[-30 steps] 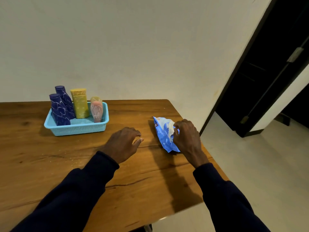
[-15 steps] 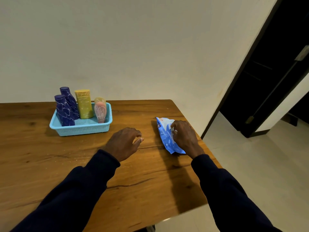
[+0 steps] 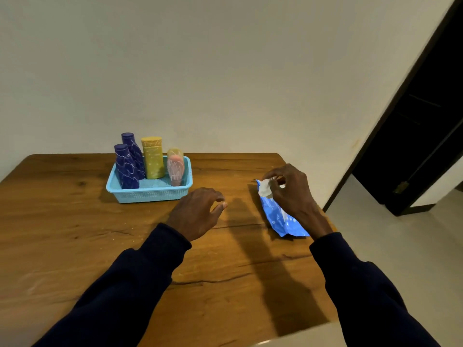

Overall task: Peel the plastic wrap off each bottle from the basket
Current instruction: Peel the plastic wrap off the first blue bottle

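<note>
- Pinching a crumpled white sheet [image 3: 265,188] between thumb and fingertips, the right hand [image 3: 292,194] is at the far end of a flat blue plastic packet [image 3: 280,219], and the sheet stands up out of that end.
- The blue packet lies on the brown wooden table [image 3: 75,234] near its right edge, partly hidden under the right hand and wrist.
- The left hand [image 3: 195,211] is over the middle of the table, palm down, with its fingers loosely curled and the thumb out to the side, and it holds nothing. Whether it touches the wood cannot be told.
- The light blue perforated plastic basket [image 3: 150,195] sits on the table beyond the left hand, well apart from both hands and close to the back wall.
- Four bottles stand upright in the basket:
- a dark blue bottle in front [image 3: 125,169] at the left,
- a second dark blue bottle [image 3: 132,151] just behind it,
- a yellow flat-topped bottle [image 3: 152,157] in the middle,
- a small pink bottle [image 3: 175,167] at the right.
- Pale creases of clear wrap show on the two dark blue bottles and the pink one. On the yellow one it is too faint to tell.
- Both arms are in dark navy sleeves [image 3: 130,284].
- A dark doorway [image 3: 421,121] opens at the right, past the plain cream wall [image 3: 225,71].
</note>
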